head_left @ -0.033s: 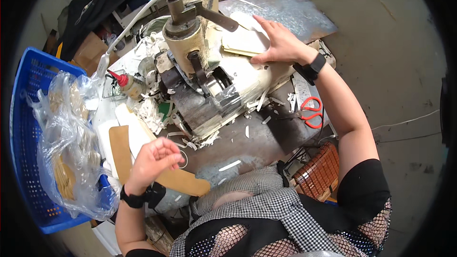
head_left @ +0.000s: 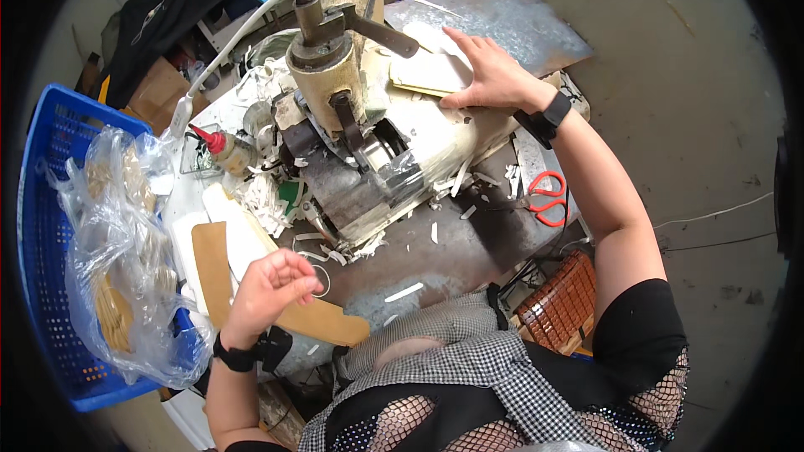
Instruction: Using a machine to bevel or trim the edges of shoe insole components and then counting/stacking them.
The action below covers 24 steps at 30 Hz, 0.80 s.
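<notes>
My right hand (head_left: 494, 75) is wrapped round the right end of a stack of flat white pieces with yellowish edges (head_left: 431, 71). The stack lies on top of the bench machine (head_left: 360, 159), behind its metal post. My left hand (head_left: 272, 289) hovers low on the left, fingers curled in and thumb against them; whatever may be inside is hidden. Beneath that hand lies a bent brown flat piece (head_left: 327, 323), over white pieces (head_left: 247, 243). A thin white loop (head_left: 322, 281) shows beside the left fingertips, and I cannot tell whether they touch it.
Red-handled scissors (head_left: 548, 198) lie at the table's right edge. White scraps (head_left: 272, 209) surround the machine. A red-capped bottle (head_left: 228, 151) stands behind them. The blue basket (head_left: 42, 151) at the left holds a clear plastic bag (head_left: 126, 259) of tan pieces. A white cable (head_left: 230, 50) runs behind.
My left hand has shifted very slightly to the left and down. My right hand stays on the stack, nearly unmoved.
</notes>
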Available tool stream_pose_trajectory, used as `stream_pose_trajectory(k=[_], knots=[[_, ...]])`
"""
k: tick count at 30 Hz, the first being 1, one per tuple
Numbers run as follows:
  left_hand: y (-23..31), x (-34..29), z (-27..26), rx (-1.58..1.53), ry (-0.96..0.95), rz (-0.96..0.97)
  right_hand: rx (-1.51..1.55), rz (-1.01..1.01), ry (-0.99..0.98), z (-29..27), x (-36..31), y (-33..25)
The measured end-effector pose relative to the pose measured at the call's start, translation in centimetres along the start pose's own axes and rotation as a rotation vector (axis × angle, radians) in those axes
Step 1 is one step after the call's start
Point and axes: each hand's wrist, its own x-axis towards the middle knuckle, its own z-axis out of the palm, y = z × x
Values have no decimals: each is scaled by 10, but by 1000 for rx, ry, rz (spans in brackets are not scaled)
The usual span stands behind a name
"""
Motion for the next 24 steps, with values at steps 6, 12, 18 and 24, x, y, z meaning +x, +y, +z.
stream_pose_trajectory(k=[6, 12, 18, 24], knots=[[-31, -25, -5, -68, 85, -14, 74, -40, -45, -5, 6, -2], [-52, -34, 0, -116, 121, 14, 129, -100, -107, -6, 17, 2], [-76, -53, 3, -154, 217, -4, 110, 11, -204, -18, 3, -1], [-110, -73, 11, -60, 582, 30, 283, -277, -110, -42, -62, -85]])
